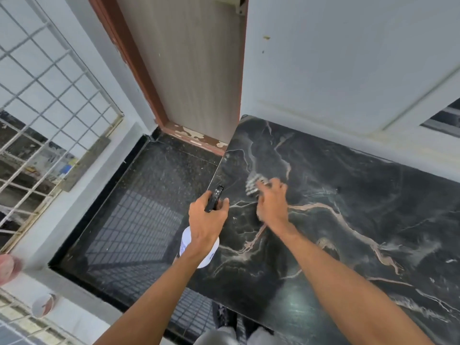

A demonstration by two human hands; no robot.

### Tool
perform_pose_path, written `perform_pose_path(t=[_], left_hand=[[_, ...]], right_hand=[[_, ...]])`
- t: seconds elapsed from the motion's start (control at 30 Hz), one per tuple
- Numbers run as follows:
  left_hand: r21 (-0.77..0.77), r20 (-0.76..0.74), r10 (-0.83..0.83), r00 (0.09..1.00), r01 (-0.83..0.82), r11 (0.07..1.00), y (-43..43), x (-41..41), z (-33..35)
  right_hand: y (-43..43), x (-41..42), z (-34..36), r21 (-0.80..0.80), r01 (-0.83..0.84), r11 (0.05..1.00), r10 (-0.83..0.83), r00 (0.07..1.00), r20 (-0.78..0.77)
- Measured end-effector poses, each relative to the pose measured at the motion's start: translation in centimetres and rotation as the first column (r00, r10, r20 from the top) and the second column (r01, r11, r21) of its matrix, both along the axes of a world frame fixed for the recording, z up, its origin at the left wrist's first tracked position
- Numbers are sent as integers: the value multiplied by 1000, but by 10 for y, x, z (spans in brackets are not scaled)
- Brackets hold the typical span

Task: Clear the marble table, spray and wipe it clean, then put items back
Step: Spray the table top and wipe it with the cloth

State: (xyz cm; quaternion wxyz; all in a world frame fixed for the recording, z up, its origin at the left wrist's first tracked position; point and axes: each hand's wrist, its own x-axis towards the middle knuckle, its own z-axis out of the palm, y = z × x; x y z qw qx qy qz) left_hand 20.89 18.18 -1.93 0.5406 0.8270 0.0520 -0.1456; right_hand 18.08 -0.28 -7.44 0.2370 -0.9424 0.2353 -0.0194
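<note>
The dark marble table [348, 220] with pale veins fills the right half of the head view, and nothing stands on its visible surface. My left hand [206, 220] grips a white spray bottle [199, 247] by its black trigger head [214, 198], held over the table's left edge. My right hand [272, 202] presses a light checked cloth [254, 185] flat on the marble near the left edge; the hand and cloth are blurred.
A door [194, 70] in a brown frame stands behind the table's left end. A black stone floor [139, 210] lies to the left, bounded by a low white wall with a window grille [49, 100]. A white wall [348, 58] backs the table.
</note>
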Motion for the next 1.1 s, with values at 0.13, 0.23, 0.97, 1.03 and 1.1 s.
perform_pose_path(t=[0.13, 0.23, 0.97, 1.03, 1.1], left_hand=[[48, -12, -51, 999, 51, 998, -31, -2, 9], [64, -47, -41, 998, 44, 997, -44, -1, 4], [46, -20, -27, 999, 28, 999, -50, 131, -6], [22, -13, -52, 999, 53, 998, -47, 149, -8], [5, -7, -76, 997, 76, 997, -44, 164, -9]], right_hand=[[-30, -17, -7, 50, -164, 985, 161, 986, 44], [-73, 0, -4, 152, 257, 955, -258, 966, -8], [-72, 148, -17, 21, -113, 993, 111, 992, 66], [-98, 191, -17, 39, 161, 986, -161, 987, 17], [-99, 222, -16, 10, 255, 967, -255, 967, -22]])
